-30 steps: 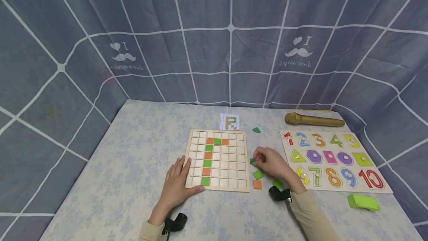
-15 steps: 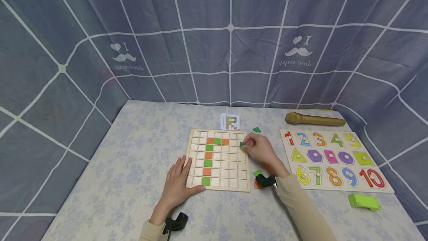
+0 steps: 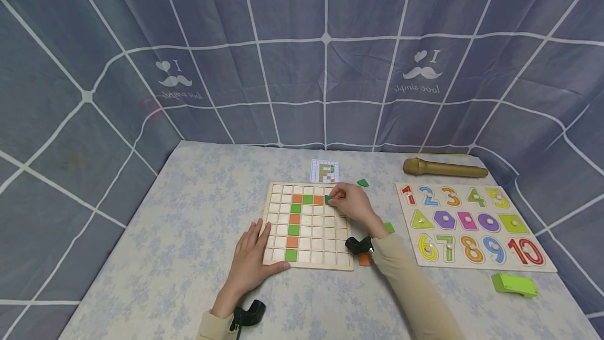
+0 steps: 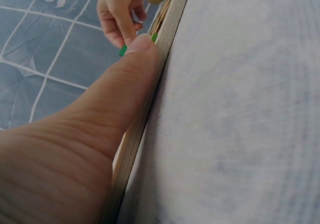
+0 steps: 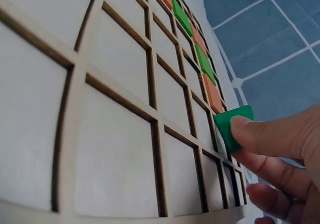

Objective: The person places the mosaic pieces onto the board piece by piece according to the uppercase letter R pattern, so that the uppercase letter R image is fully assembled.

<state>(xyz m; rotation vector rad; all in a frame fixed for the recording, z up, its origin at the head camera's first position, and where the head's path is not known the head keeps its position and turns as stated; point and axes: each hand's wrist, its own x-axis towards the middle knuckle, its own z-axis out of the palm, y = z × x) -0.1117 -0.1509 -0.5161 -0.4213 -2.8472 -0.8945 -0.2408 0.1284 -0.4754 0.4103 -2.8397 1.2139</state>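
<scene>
A wooden grid board (image 3: 325, 245) lies in the middle of the table, with a column of orange and green square tiles and a short row at its top. My left hand (image 3: 250, 256) rests on the board's left edge, fingers spread and thumb along the near rim. Thumb and finger of my right hand (image 3: 351, 203) pinch a dark green tile (image 5: 225, 126), tilted over a cell of the board. In the right wrist view it is right beside the last orange tile (image 5: 212, 93) of the row.
Behind the board lies a pattern card (image 3: 324, 171), and right of it another dark green tile (image 3: 362, 182). A green tile (image 3: 389, 227) and an orange tile (image 3: 364, 259) lie partly under the right arm. Rightward are a number puzzle (image 3: 455, 222), gold microphone (image 3: 443, 168) and lime-green block (image 3: 514, 285).
My right hand has carried the dark green tile from the table right of the board, up and left, to the end of the tile row. The left hand has stayed in place.
</scene>
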